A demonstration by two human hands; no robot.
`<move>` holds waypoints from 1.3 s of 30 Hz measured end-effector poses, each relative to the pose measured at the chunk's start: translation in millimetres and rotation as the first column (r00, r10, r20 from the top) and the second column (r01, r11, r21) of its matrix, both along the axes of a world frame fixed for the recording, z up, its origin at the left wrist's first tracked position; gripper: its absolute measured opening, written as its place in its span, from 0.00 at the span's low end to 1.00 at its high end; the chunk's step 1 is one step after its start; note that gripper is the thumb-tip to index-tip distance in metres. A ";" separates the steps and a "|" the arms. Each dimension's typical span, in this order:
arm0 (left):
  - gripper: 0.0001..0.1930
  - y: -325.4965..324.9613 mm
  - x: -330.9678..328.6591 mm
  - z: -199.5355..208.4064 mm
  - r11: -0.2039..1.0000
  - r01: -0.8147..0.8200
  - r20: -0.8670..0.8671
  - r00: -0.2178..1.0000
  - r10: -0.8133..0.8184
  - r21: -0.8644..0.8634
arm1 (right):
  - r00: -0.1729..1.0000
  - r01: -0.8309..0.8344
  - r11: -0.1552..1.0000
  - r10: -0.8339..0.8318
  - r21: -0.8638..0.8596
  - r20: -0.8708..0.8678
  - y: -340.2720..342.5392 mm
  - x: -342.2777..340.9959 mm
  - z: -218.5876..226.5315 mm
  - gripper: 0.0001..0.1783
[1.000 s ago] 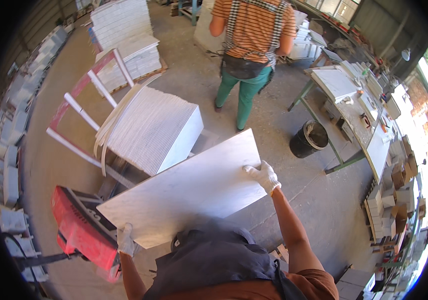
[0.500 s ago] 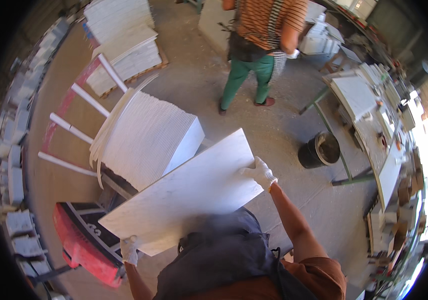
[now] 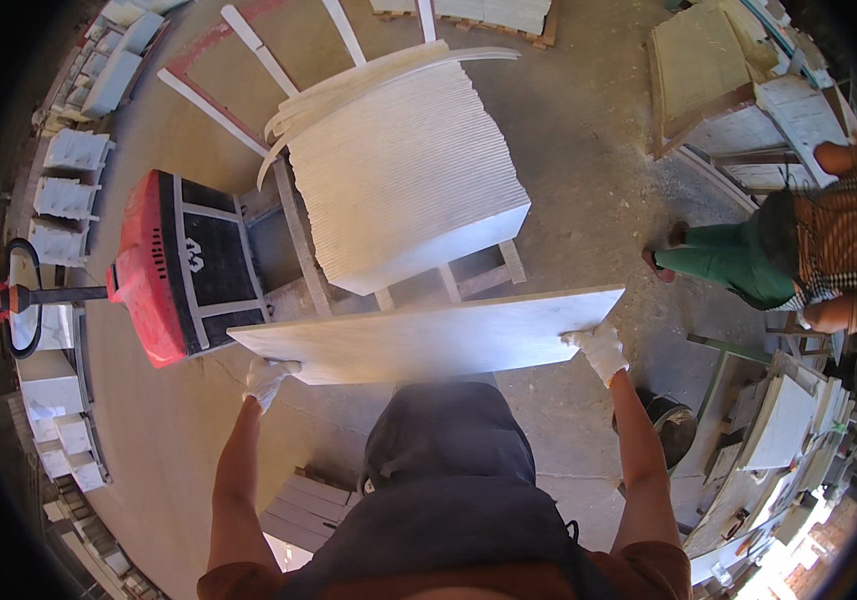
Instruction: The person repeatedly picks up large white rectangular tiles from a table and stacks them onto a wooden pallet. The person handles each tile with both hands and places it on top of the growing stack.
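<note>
A long white marble slab (image 3: 428,335) with faint grey veins spans the space in front of my body, tilted so that its broad face is turned toward me. At its left end my left hand (image 3: 269,381), in a white glove, is closed on the edge with the thumb over the face. My right hand (image 3: 600,351), gloved alike, grips the right end in the same way. Just beyond the slab stands a row of similar white slabs (image 3: 408,160) on edge, packed tightly together on a support with pale bars. Curved offcut strips (image 3: 378,80) lie along their far side.
A red and black pallet truck (image 3: 183,268) stands to the left. At the right, another person (image 3: 788,240) in green trousers is near a wooden crate-like stand (image 3: 708,90). A black bucket (image 3: 670,425) and a worktable with slabs (image 3: 783,425) are at lower right.
My view has turned to the left, so the other person now appears at the far right. The slab has gone from slanted to nearly level across, held at both ends throughout.
</note>
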State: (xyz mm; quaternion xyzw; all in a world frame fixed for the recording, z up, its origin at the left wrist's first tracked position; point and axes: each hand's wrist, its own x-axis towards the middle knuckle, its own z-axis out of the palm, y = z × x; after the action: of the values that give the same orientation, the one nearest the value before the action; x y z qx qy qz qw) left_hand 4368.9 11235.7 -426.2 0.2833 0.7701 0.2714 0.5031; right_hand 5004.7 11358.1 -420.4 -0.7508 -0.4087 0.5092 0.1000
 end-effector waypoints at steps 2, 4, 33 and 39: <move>0.26 6.1 -1.6 -42.6 1.000 -0.001 -0.059 0.998 0.001 0.008 | 0.995 -0.068 0.994 0.074 -0.085 0.061 24.5 -0.7 -35.1 0.30; 0.25 10.9 -6.7 -94.9 0.999 -0.014 -0.041 0.999 0.012 -0.049 | 0.990 -0.101 0.994 0.105 -0.050 0.089 44.4 -1.1 -87.0 0.27; 0.14 61.0 -0.4 -551.8 0.988 -0.156 -0.147 0.977 0.157 0.016 | 0.993 -0.114 0.960 0.114 0.256 0.015 189.6 11.8 -578.9 0.17; 0.17 36.7 -6.5 -563.1 0.929 -0.299 0.092 0.941 0.325 -0.220 | 0.976 0.123 0.952 -0.065 0.280 -0.208 153.2 -20.8 -519.8 0.22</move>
State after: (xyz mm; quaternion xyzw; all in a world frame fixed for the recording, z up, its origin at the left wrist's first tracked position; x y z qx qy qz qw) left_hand 4362.4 11272.4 -989.3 0.0866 0.7954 0.2854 0.5276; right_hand 4984.0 11511.3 -940.1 -0.6926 -0.4308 0.5098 0.2734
